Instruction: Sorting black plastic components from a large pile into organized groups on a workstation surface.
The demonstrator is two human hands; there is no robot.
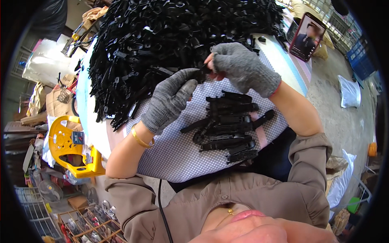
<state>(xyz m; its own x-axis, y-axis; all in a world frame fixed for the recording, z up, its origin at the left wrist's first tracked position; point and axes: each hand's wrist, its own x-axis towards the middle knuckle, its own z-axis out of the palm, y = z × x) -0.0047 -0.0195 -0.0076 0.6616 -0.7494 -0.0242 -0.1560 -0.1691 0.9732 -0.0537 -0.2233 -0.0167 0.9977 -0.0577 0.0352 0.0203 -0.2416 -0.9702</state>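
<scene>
Both my hands wear grey knitted gloves and meet above the cloth in front of the heap. My left hand [172, 99] is closed, its thumb and fingers pinching a small black plastic part [204, 73]. From the other side my right hand [245, 67], with bare fingertips, grips the same part. The part's exact shape is mostly hidden by the fingers. Just beyond rises a large heap of black plastic pieces [133, 52], some of them clip-like. Nearer to me, several longer black plastic pieces [231, 125] lie in a rough stack on the dotted cloth [170, 152].
A phone [307, 37] with a lit screen stands at the table's far right. To the left is a yellow plastic chair [60, 141]. White sacks [349, 91] lie on the right-hand floor, near a blue crate [361, 58]. A black cable [161, 202] hangs before me.
</scene>
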